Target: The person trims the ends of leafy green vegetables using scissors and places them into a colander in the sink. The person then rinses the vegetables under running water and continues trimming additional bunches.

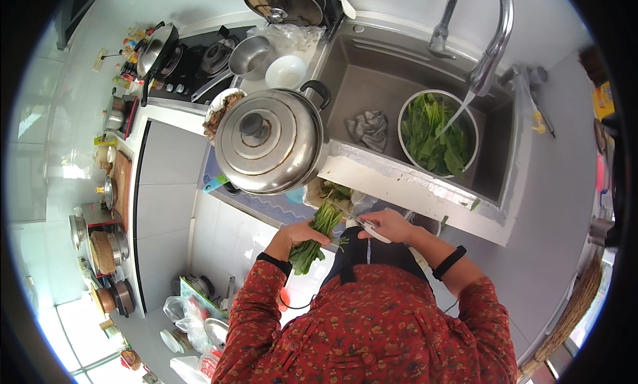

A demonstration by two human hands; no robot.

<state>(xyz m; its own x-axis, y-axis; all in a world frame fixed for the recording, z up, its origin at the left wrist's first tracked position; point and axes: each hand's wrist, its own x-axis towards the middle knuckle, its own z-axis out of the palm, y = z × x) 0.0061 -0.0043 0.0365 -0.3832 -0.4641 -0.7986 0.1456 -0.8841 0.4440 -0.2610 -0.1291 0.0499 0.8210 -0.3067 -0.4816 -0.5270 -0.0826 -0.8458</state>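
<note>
A bunch of leafy greens (315, 239) is gripped in my left hand (302, 233), stems pointing up and leaves hanging below. My right hand (391, 228) holds white-handled scissors (371, 230), whose blades reach the stem ends. Under the stems stands a small bin (313, 194) with green trimmings (336, 190) inside. In the sink (369, 77), a round basin (401, 135) holds more greens (433, 132). Water from the faucet (491, 60) runs onto them. A crumpled grey cloth (368, 130) lies to the basin's left.
A large lidded steel pot (271, 145) stands left of the sink, beside a bowl of brown food (219, 115). Farther left are a saucepan (251, 55), a white bowl (286, 71) and a gas stove (197, 60) with a wok (157, 50). The sink's front ledge (398, 184) separates me from the basin.
</note>
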